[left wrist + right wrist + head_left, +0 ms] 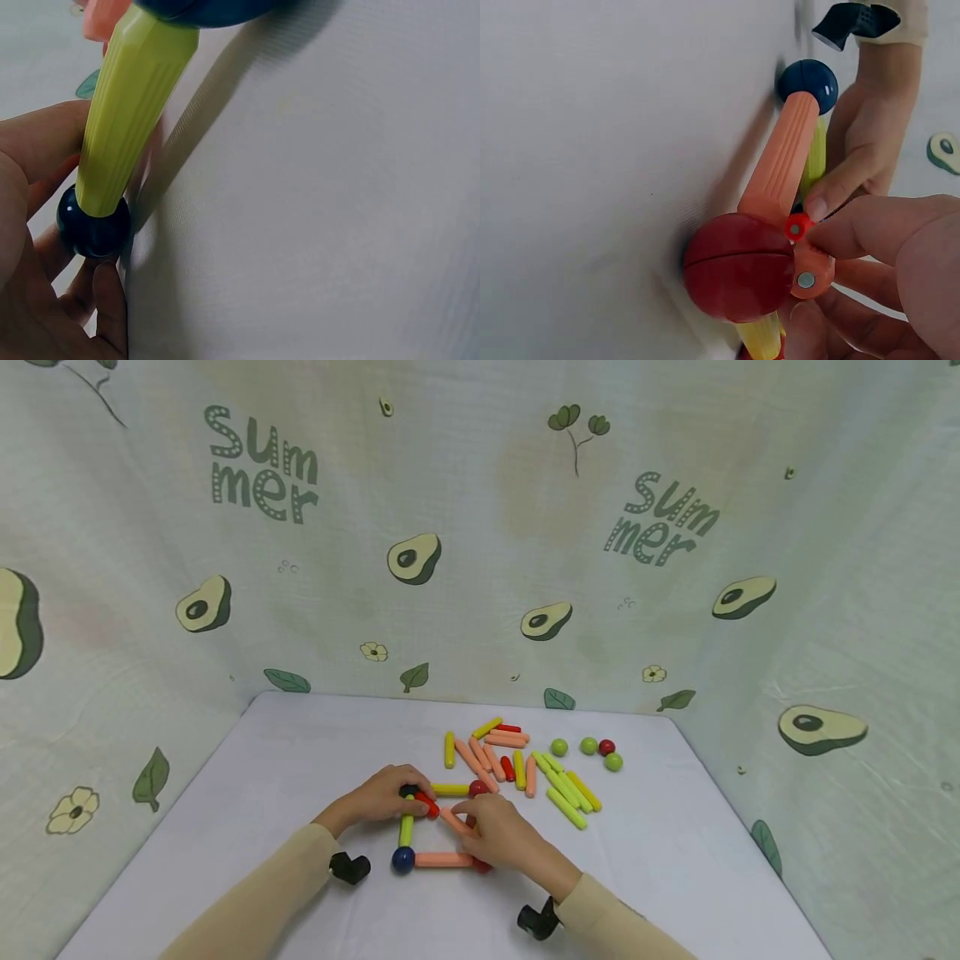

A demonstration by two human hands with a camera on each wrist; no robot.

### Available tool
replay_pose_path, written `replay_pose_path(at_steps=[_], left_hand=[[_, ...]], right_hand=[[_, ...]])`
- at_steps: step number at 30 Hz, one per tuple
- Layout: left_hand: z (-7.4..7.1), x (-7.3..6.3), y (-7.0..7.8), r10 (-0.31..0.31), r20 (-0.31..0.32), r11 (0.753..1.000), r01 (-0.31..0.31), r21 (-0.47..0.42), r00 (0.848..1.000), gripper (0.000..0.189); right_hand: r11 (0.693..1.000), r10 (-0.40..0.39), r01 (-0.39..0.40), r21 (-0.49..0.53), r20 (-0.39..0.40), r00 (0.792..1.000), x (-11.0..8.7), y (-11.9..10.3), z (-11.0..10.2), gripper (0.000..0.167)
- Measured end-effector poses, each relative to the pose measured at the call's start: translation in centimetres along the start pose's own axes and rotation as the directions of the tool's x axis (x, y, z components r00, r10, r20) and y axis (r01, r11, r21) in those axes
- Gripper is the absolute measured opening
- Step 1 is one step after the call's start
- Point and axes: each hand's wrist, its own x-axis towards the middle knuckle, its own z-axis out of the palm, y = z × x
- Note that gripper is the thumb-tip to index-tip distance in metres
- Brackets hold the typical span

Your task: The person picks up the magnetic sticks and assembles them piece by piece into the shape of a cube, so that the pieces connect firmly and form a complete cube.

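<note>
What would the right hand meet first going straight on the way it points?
The right hand, salmon rod leading, would probably meet the short red rod in the left hand first; depth is unclear.

Soft, even light fills the head view, fairly bright; its source cannot be made out. Faint, soft-edged shadows lie beside the beige fabric sleeves [255, 893] on the smooth white tabletop [675, 860]. Both wrist views are dimmer and greyer. In the left, a ridged yellow-green stick [135, 112] casts a long, blurry shadow. In the right, a glossy dark-blue ball [808, 84] carries a small white glint.
</note>
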Motion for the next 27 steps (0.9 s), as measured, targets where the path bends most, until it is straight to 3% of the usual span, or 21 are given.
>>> replay_pose_path(at_steps=[11,18,27], left_hand=[[0.0,0.1,-0.1,0.019,0.002,1.000,-0.019,-0.006,1.000,0.008],[0.0,0.2,0.0,0.019,0.004,1.000,-0.019,-0.017,1.000,0.009],[-0.1,0.0,0.1,0.008,-0.003,1.000,-0.008,0.002,1.000,0.010]], right_hand=[[0.997,0.034,-0.030,-0.069,0.054,0.998,0.9,-0.8,0.3,0.034],[0.997,0.065,-0.063,-0.036,0.054,0.996,1.1,-0.7,0.4,0.039],[0.995,0.067,-0.065,0.073,-0.020,0.998,0.6,0.5,-0.2,0.049]])
